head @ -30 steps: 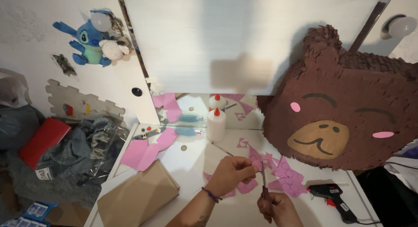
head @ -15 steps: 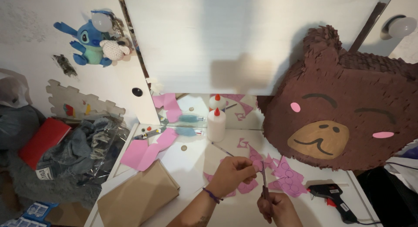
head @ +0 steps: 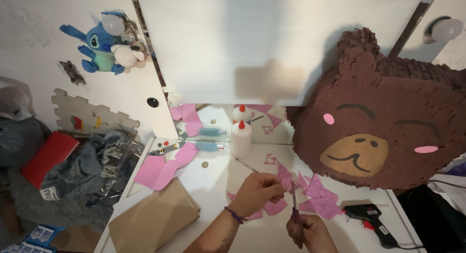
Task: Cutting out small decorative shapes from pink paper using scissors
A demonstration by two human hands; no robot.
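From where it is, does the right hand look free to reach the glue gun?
Probably yes: the glue gun lies just beside the right hand on bare table, nothing between, though that hand holds scissors.

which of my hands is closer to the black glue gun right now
Right. The right hand, gripping the scissors, sits just left of the glue gun. The left hand, pinching pink paper, is farther left and higher up the table.

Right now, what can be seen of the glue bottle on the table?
The glue bottle is white, plastic-looking, with a red pointed cap, closed as far as can be seen. It stands upright at the back of the white table, against a mirror that shows its reflection. No hand touches it; pink paper scraps lie nearer the person.
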